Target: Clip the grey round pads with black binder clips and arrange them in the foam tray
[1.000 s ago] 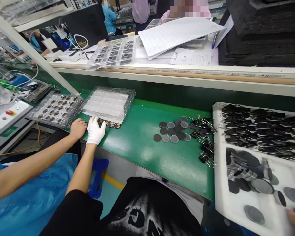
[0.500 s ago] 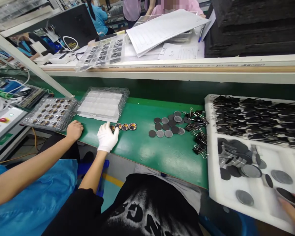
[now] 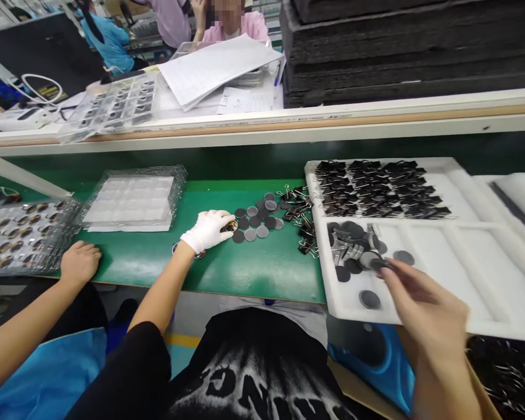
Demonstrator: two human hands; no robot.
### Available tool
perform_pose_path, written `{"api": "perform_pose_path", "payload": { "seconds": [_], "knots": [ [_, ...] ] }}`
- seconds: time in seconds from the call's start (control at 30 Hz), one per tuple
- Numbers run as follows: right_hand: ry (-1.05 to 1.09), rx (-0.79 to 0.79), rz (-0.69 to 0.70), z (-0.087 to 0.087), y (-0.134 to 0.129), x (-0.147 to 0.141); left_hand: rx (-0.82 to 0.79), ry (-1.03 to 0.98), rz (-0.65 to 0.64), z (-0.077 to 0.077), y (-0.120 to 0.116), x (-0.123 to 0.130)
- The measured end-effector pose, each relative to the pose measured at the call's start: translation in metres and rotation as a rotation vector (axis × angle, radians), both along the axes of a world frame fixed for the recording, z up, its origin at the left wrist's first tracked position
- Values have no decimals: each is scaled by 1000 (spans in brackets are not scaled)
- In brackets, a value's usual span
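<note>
Bench: green, beneath a white shelf that bears papers and a dark stack.
Loose discs: black or grey, lying in a group mid-bench, some overlapping.
Loose clips: black, heaped between these discs and the white tray.
Inside the tray: rows of clips in the far part; a heap of discs and a few single ones in a near compartment.
Left hand: gloved in white, fingers closed on a round part with a gold-coloured face, just beside the loose discs.
More round parts: on the bench by the left wrist, partly hidden behind it.
Right hand: bare, thumb and finger pinched on a dark disc, over the near compartment.
Co-worker's hand: resting at the bench's edge, beside a clear tray of parts; whether it holds anything cannot be told.
Clear trays: behind that hand, with white paper on them.
</note>
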State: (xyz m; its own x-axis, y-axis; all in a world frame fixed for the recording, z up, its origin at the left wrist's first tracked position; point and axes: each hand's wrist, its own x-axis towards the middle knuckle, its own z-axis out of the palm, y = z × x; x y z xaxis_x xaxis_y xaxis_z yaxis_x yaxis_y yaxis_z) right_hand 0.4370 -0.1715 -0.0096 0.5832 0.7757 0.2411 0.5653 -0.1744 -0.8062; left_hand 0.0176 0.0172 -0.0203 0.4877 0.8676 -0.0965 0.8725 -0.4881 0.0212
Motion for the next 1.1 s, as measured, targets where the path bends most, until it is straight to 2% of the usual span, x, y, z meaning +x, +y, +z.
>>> {"api": "perform_pose_path", "payload": {
  "seconds": [0.13, 0.27, 0.37, 0.5, 0.6, 0.7, 0.77, 0.9, 1.0, 1.1],
  "knots": [
    [511, -23, 265, 3, 11, -53, -36, 26, -72, 5, 21, 3],
    [965, -37, 437, -2, 28, -106, -7, 14, -67, 4, 16, 7],
    [1205, -68, 490, -2, 44, -139, 45, 2, -34, -3, 10, 8],
    [1421, -103, 454, -1, 61, -162, 128, -57, -29, -15, 11, 5],
    [1395, -89, 436, -3, 69, -168, 166, -181, -18, -17, 10, 8],
    [1240, -67, 477, 0, 74, -167, 215, -430, -3, -5, -3, 19],
    [1098, -17, 500, 5, 77, -165, 181, -557, -70, 9, -18, 30],
    [878, 47, 544, 13, 83, -163, 20, -673, -268, 30, -44, 54],
    [688, 31, 597, 11, 82, -163, -37, -742, -293, 30, -54, 69],
    [645, -6, 525, 5, 77, -162, -69, -780, -298, 23, -61, 78]
  ]
}}
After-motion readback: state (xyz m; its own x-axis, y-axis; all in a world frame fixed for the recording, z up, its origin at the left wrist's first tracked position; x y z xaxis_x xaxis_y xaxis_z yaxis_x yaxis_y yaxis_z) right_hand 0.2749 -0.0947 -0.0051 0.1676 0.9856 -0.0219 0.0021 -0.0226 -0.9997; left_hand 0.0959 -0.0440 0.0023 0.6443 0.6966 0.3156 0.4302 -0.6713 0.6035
